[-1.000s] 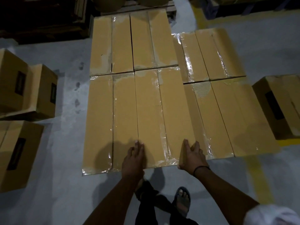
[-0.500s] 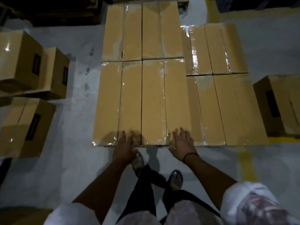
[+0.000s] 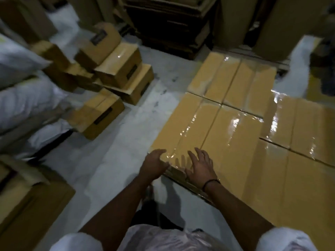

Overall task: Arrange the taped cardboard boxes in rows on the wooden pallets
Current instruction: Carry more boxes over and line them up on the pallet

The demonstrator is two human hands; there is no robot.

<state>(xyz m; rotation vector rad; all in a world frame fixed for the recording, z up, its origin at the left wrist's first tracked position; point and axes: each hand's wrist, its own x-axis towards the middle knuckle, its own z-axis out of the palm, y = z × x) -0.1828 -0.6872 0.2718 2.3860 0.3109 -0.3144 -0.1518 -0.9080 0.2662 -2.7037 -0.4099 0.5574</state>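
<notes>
Head view: box labels (image 3: 102, 117) blurred, unreadable

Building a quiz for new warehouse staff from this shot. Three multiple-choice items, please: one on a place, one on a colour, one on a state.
1. Where is the pile of loose boxes, relative to the taped boxes laid in rows? A) left of them B) on top of them C) right of them
2. The wristband on the right arm is A) white B) dark C) yellow
3. The right hand is A) a fist B) gripping a tape roll C) open, fingers spread
Answers: 1A, the pile sits on the floor to their left; 2B, it reads black against the wrist; 3C, straight fingers fan out over the near box corner.
</notes>
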